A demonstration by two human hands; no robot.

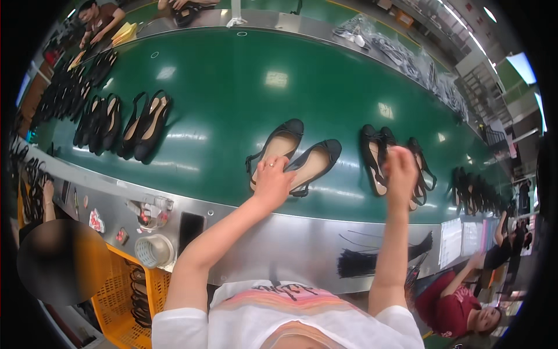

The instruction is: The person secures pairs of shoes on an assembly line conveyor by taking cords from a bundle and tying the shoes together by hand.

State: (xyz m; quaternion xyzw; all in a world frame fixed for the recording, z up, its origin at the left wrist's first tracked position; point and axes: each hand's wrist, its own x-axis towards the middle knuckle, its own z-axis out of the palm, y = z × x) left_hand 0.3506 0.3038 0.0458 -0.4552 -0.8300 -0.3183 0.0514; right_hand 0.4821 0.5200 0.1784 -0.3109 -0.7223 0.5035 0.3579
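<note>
A pair of black slingback flats (317,163) with beige insoles lies on the green belt in front of me, toes pointing away. My left hand (273,181) is over their heel ends, fingers bent onto the left shoe and thumb against the right one; the gripped part is partly hidden under the palm. My right hand (401,168) is raised to the right, its fingers curled and smeared by motion. Beyond it on the belt are more black slingback shoes (370,152), partly covered by that hand; I cannot tell whether it touches them.
More black shoes (152,125) stand in rows to the left and far right. Along the near metal ledge lie a phone (191,228), a tape roll (154,251), black ties (357,263) and papers (450,243). A yellow crate (110,314) sits lower left. Other people work around the belt.
</note>
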